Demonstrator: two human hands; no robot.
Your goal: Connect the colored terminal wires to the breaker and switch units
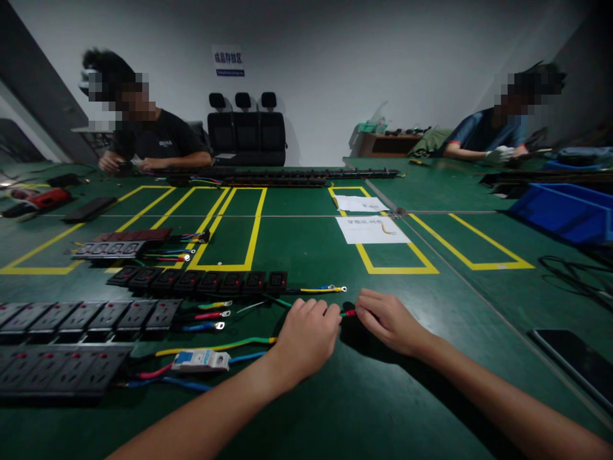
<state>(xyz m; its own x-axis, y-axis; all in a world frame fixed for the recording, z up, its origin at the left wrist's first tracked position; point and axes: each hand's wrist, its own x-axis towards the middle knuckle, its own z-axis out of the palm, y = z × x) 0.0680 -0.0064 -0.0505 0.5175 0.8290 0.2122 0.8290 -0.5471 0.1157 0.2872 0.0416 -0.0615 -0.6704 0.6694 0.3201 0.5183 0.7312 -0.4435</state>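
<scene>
Fingers [305,308] of the left hand [309,338] are curled together around a green wire [282,302], which lies just above the worktop [297,243] and trails off leftward toward a row of black sockets [211,281]. A short stretch of the wire shows between the two hands, with a red sleeve [351,313] near its end; the right hand [390,321] has its fingers closed on that end, hiding the tip. Left of the left hand, a white circuit breaker [201,360] sits among red and blue leads beside a larger socket strip [62,370]. A white paper sheet [357,233] lies beyond the hands, and a phone [572,361] rests well to the right. Across the worktop, two people sit with heads bowed, one wearing a pale glove [499,154].
</scene>
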